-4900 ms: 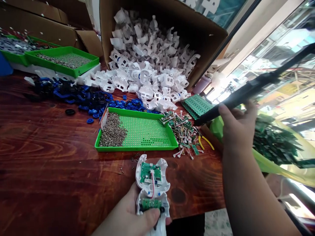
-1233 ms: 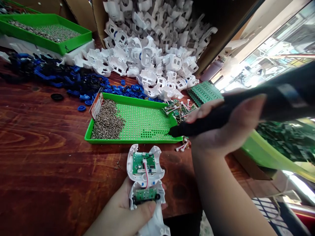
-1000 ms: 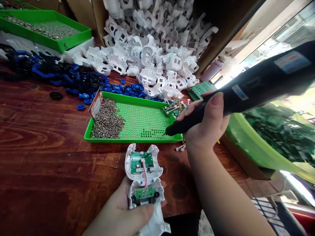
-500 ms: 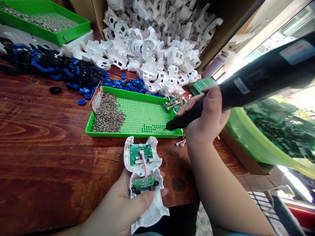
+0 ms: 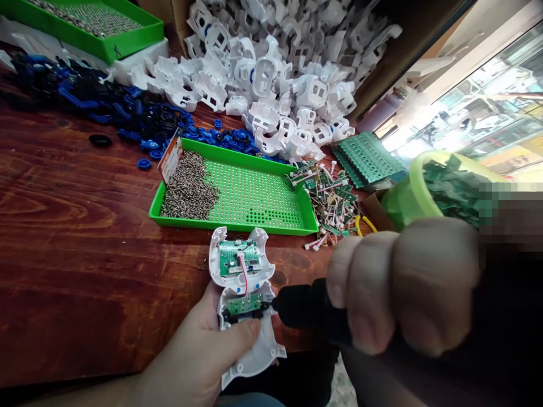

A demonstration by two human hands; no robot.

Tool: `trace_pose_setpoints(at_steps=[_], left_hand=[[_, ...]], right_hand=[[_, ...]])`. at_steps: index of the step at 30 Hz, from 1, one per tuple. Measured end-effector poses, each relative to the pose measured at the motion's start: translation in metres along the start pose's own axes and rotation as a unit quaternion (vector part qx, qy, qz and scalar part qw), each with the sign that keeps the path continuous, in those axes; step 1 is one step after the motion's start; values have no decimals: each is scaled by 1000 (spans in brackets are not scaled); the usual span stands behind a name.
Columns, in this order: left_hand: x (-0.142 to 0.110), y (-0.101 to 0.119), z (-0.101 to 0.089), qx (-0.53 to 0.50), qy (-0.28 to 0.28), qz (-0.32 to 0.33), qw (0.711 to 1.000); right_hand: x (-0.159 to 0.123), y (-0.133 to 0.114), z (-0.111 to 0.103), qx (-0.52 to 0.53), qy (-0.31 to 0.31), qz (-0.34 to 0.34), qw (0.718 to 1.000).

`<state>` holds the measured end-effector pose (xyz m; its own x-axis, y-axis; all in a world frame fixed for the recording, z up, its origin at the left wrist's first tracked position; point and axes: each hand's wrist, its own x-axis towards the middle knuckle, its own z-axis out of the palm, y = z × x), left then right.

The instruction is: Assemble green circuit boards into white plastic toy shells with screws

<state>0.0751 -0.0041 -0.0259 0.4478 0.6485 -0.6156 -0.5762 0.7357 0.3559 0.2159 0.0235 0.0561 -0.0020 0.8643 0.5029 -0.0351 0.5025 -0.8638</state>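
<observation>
My left hand grips a white plastic housing low in front of me, thumb pressed inside the lower shell. A green circuit board sits in the upper shell; red and white wires run from it to a smaller green board in the lower shell. My right hand is wrapped round a black electric screwdriver. Its tip points left and meets the right end of the small board, by a black round part. Whether a screw is on the tip cannot be made out.
Just beyond the housing lies a green screw tray with loose screws at its left. Small wired boards and yellow-handled pliers are to its right. Behind are blue parts, a heap of white shells and a yellow-green bucket.
My right hand has brought the screwdriver from the tray's right front corner down to the small board in the housing. The left hand still holds the housing, nearly in place.
</observation>
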Motion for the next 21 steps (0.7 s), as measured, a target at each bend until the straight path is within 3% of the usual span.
trace_pose_setpoints(at_steps=[3, 6, 11, 16, 21], left_hand=[[0, 1, -1, -2, -10, 2, 1000], [0, 1, -2, -1, -24, -10, 1000], [-1, 1, -1, -6, -29, -4, 1000], [-1, -2, -3, -4, -31, -3, 1000], [0, -4, -9, 10, -61, 14, 998]], right_hand=[[-2, -2, 16, 83, -59, -70, 992], [-4, 0, 19, 74, -42, -91, 992], [-2, 1, 16, 49, -88, -86, 991], [-2, -2, 20, 29, -80, -83, 993], [-4, -4, 21, 23, -114, -34, 993]])
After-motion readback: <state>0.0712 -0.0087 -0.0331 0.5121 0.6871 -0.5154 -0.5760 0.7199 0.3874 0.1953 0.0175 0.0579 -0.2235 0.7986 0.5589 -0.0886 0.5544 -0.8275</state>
